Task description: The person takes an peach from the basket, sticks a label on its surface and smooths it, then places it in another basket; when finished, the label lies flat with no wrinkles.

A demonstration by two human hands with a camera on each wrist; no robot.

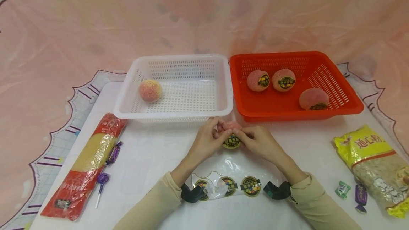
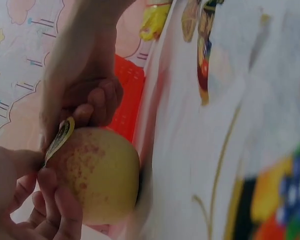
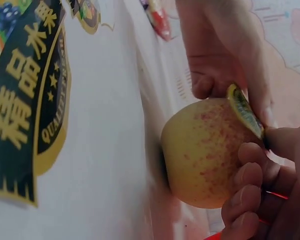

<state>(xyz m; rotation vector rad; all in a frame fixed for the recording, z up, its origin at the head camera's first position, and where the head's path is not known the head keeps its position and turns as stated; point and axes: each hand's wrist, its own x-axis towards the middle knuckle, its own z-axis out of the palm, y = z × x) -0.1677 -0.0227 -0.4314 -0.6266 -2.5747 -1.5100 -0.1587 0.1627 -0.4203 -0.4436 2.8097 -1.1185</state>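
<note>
A pink-yellow peach (image 1: 232, 125) (image 2: 105, 175) (image 3: 205, 155) stands on the white tabletop just in front of the baskets. Over its near side, a round black-and-gold fruit sticker (image 1: 231, 142) (image 3: 245, 112) is partly lifted off the skin, its edge standing out in both wrist views. Thumb and fingers of my left hand (image 1: 207, 136) pinch one side of the sticker. From the other side my right hand (image 1: 263, 143) pinches it too, its remaining fingers curled close beside the peach. Below the hands lies a clear sticker sheet (image 1: 230, 166) with several like labels (image 1: 250, 186).
A white basket (image 1: 174, 114) holds one peach (image 1: 150, 90); a red basket (image 1: 300, 116) beside it holds three labelled peaches (image 1: 283, 80). Noodles (image 1: 86, 166), a purple candy (image 1: 114, 153) and a lollipop (image 1: 103, 178) lie left. Right are a pasta bag (image 1: 377, 166) and two candies (image 1: 361, 196).
</note>
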